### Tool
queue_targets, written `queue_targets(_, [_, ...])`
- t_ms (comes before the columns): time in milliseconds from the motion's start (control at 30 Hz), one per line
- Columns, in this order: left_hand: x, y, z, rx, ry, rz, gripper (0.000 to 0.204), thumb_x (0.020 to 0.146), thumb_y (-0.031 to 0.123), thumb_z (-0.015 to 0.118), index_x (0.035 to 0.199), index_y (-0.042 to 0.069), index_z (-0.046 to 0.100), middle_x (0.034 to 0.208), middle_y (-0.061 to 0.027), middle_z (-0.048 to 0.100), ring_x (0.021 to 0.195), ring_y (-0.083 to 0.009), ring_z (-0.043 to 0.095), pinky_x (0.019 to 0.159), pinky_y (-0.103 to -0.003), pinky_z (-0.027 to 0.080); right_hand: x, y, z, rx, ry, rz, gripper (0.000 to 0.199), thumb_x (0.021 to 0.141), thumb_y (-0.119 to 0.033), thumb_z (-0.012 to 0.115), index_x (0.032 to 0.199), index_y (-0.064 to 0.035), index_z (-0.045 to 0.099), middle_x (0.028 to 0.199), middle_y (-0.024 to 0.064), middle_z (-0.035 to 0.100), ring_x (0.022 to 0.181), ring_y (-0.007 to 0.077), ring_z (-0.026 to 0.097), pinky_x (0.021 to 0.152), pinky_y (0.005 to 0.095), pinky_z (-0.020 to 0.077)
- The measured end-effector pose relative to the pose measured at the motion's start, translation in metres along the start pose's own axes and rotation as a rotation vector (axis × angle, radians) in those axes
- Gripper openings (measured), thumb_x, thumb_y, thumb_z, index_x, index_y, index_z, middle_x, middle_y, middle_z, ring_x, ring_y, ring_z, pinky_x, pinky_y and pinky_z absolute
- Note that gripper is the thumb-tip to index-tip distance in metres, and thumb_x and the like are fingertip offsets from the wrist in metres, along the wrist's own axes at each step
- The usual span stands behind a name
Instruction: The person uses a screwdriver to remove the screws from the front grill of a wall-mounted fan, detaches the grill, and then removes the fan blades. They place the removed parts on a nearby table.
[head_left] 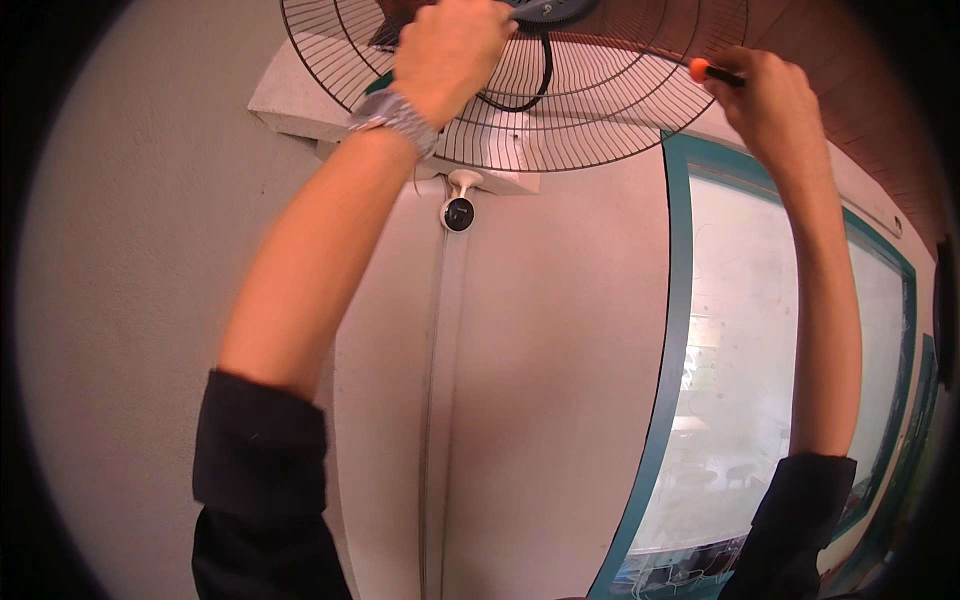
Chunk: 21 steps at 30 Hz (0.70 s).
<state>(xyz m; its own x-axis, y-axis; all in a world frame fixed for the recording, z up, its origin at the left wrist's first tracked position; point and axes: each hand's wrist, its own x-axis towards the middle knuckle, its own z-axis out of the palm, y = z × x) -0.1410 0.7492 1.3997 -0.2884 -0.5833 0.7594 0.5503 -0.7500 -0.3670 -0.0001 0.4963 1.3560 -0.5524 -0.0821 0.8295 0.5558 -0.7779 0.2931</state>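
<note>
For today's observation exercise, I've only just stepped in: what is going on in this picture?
A person reaches up with both arms to a wall-mounted fan. The left hand grips the wire fan guard near the grey hub. The right hand holds a tool with an orange and black handle at the rim of the guard. A black cable hangs behind the guard. Below sit a small white camera and a teal-framed window.

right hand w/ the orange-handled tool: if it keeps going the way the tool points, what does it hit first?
Most likely the wire fan guard. The right hand holds an orange-handled tool pointing left towards the guard's rim; the tip's depth against the wires is unclear.
</note>
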Motion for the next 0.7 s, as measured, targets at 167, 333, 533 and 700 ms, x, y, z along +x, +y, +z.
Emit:
queue_targets(167, [0.026, -0.003, 0.050, 0.139, 0.109, 0.228, 0.020, 0.097, 0.020, 0.052, 0.094, 0.009, 0.068, 0.093, -0.0060, 0.066, 0.090, -0.0246, 0.067, 0.069, -0.040, 0.058, 0.007, 0.027, -0.010, -0.003, 0.036, 0.233, 0.024, 0.090, -0.023, 0.072, 0.109, -0.0093, 0.077, 0.098, 0.0120, 0.076, 0.092, 0.0267, 0.074, 0.086, 0.0382, 0.0576])
queue_targets(333, [0.052, 0.005, 0.075, 0.257, -0.009, 0.148, 0.022, 0.093, 0.016, 0.056, 0.106, 0.018, 0.074, 0.107, -0.0013, 0.068, 0.103, -0.0238, 0.068, 0.080, -0.041, 0.061, 0.029, 0.053, -0.009, -0.006, 0.323, 0.048, 0.022, 0.090, -0.024, 0.070, 0.104, -0.0086, 0.077, 0.091, 0.0115, 0.076, 0.085, 0.0252, 0.074, 0.082, 0.0361, 0.0578])
queue_targets(533, [0.055, 0.000, 0.078, 0.335, -0.096, 0.213, 0.018, 0.092, 0.014, 0.058, 0.101, 0.011, 0.073, 0.109, -0.0013, 0.068, 0.105, -0.0225, 0.068, 0.077, -0.039, 0.062, 0.055, -0.025, -0.033, 0.420, 0.335, 0.033, 0.017, 0.078, -0.003, 0.070, 0.091, 0.0051, 0.077, 0.084, 0.0214, 0.074, 0.081, 0.0301, 0.072, 0.076, 0.0355, 0.0584])
queue_targets(700, [0.051, -0.001, 0.084, 0.276, 0.012, 0.238, 0.016, 0.090, 0.016, 0.060, 0.100, 0.009, 0.072, 0.108, -0.0023, 0.068, 0.108, -0.0214, 0.066, 0.076, -0.039, 0.062, 0.095, -0.020, -0.003, 0.570, 0.353, -0.127, 0.020, 0.077, 0.002, 0.068, 0.094, 0.0043, 0.076, 0.088, 0.0218, 0.074, 0.082, 0.0280, 0.075, 0.076, 0.0339, 0.0597])
